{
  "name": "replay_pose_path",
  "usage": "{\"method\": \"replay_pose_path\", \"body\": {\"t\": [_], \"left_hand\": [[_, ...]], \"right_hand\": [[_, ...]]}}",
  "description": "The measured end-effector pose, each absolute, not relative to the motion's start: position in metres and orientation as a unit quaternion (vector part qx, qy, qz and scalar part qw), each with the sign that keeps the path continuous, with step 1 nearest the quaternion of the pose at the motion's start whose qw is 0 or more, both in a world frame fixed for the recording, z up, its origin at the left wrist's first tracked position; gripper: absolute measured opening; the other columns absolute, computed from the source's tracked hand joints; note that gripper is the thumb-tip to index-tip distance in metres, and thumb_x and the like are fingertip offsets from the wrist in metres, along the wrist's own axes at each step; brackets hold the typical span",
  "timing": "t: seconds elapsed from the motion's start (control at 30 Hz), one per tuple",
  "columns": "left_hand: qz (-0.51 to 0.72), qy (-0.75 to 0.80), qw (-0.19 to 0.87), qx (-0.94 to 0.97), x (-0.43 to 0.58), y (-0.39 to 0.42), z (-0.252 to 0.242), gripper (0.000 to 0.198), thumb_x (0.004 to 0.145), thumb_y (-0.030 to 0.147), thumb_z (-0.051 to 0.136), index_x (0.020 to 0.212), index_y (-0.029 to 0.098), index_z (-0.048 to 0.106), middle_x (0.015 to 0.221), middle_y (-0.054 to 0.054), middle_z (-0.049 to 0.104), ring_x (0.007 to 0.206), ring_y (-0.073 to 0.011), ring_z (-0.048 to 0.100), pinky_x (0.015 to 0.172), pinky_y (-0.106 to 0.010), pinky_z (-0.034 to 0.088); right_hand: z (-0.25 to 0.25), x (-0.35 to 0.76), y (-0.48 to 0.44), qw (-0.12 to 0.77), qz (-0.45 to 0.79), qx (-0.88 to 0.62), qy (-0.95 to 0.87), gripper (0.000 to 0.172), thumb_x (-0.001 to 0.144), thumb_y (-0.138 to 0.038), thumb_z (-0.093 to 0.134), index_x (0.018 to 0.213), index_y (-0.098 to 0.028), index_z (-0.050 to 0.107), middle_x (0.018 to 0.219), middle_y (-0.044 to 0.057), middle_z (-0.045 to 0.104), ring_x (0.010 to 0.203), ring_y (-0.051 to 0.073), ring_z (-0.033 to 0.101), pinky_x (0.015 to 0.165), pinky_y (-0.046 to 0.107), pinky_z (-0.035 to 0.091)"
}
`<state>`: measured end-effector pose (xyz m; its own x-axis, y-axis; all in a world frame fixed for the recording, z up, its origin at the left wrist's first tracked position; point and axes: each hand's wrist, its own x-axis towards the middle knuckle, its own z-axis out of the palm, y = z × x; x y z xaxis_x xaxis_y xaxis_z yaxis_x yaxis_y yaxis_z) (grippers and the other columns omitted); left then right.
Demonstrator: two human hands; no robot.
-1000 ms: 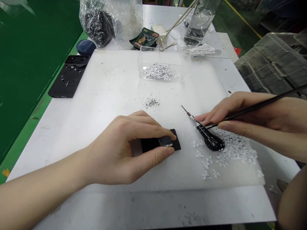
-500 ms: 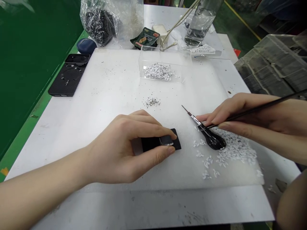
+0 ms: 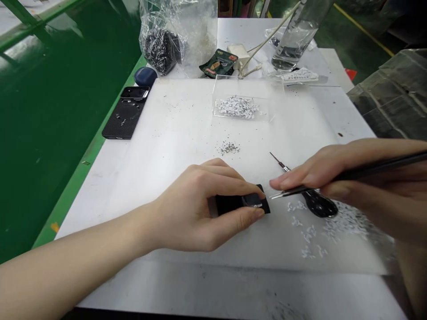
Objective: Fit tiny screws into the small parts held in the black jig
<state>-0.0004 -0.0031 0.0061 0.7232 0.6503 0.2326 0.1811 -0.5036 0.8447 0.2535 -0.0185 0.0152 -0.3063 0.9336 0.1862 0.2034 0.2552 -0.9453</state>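
Note:
My left hand (image 3: 207, 204) pinches a small black block (image 3: 252, 200) between thumb and index finger. Under it lies a flat black piece (image 3: 230, 203) on the white mat (image 3: 173, 173). My right hand (image 3: 347, 178) is closed on dark tweezers (image 3: 376, 169), their metal tips just right of the block, apart from it. Below my right hand a screwdriver with a bulbous black handle (image 3: 320, 203) lies on the mat, partly hidden. Small white parts (image 3: 347, 222) are spread beside it. Tiny dark bits (image 3: 229, 147) form a small pile beyond my left hand.
A clear tray (image 3: 242, 118) of white pieces stands at the mat's far side. Behind it are plastic bags (image 3: 163, 49), a green packet (image 3: 219, 63), a cable and a bottle (image 3: 293, 44). A black phone (image 3: 125, 115) lies far left, clear boxes (image 3: 393, 93) right.
My right hand has moved the tweezers' tips from beside the screwdriver toward the block in my left hand. The whole view has shifted, with things appearing farther right. My left hand keeps its pinch.

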Motion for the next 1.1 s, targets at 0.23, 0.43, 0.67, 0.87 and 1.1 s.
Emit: {"method": "replay_pose_path", "body": {"t": [0.23, 0.43, 0.67, 0.87, 1.1], "left_hand": [[0.269, 0.258, 0.43, 0.823, -0.001, -0.005, 0.006, 0.019, 0.09, 0.019, 0.066, 0.1, 0.006, 0.075, 0.086, -0.008, 0.075, 0.077, -0.0144, 0.066, 0.084, -0.031, 0.05], [0.266, 0.254, 0.43, 0.824, -0.001, -0.004, 0.006, 0.021, 0.092, 0.021, 0.064, 0.101, 0.005, 0.075, 0.085, -0.009, 0.075, 0.076, -0.0148, 0.066, 0.083, -0.032, 0.049], [0.261, 0.253, 0.434, 0.824, -0.001, -0.004, 0.007, 0.023, 0.092, 0.022, 0.063, 0.102, 0.005, 0.075, 0.081, -0.01, 0.074, 0.075, -0.0163, 0.066, 0.083, -0.031, 0.049], [0.264, 0.253, 0.439, 0.821, -0.002, -0.005, 0.006, 0.024, 0.092, 0.021, 0.063, 0.103, 0.004, 0.075, 0.086, -0.011, 0.076, 0.078, -0.0165, 0.066, 0.086, -0.032, 0.049], [0.261, 0.245, 0.443, 0.822, -0.002, -0.004, 0.008, 0.026, 0.092, 0.022, 0.062, 0.102, 0.002, 0.076, 0.082, -0.011, 0.074, 0.075, -0.0161, 0.065, 0.084, -0.032, 0.049]], "right_hand": [[0.004, 0.239, -0.014, 0.374, 0.49, -0.357, -0.702, 0.015, 0.088, -0.021, 0.069, 0.096, -0.033, 0.074, 0.096, -0.001, 0.079, 0.091, 0.019, 0.076, 0.081, 0.027, 0.064], [0.004, 0.241, -0.014, 0.37, 0.482, -0.362, -0.707, 0.014, 0.087, -0.024, 0.07, 0.095, -0.034, 0.075, 0.095, -0.002, 0.079, 0.09, 0.02, 0.076, 0.08, 0.027, 0.064], [0.003, 0.24, -0.013, 0.38, 0.483, -0.362, -0.701, 0.015, 0.082, -0.025, 0.074, 0.093, -0.034, 0.076, 0.093, 0.0, 0.08, 0.088, 0.025, 0.077, 0.075, 0.032, 0.066], [0.002, 0.236, -0.014, 0.373, 0.473, -0.37, -0.707, 0.016, 0.084, -0.023, 0.072, 0.093, -0.036, 0.076, 0.094, 0.0, 0.079, 0.087, 0.024, 0.077, 0.075, 0.034, 0.066], [0.001, 0.237, -0.018, 0.379, 0.462, -0.388, -0.702, 0.013, 0.084, -0.026, 0.072, 0.093, -0.035, 0.075, 0.093, -0.001, 0.079, 0.087, 0.022, 0.076, 0.076, 0.031, 0.066]]}}
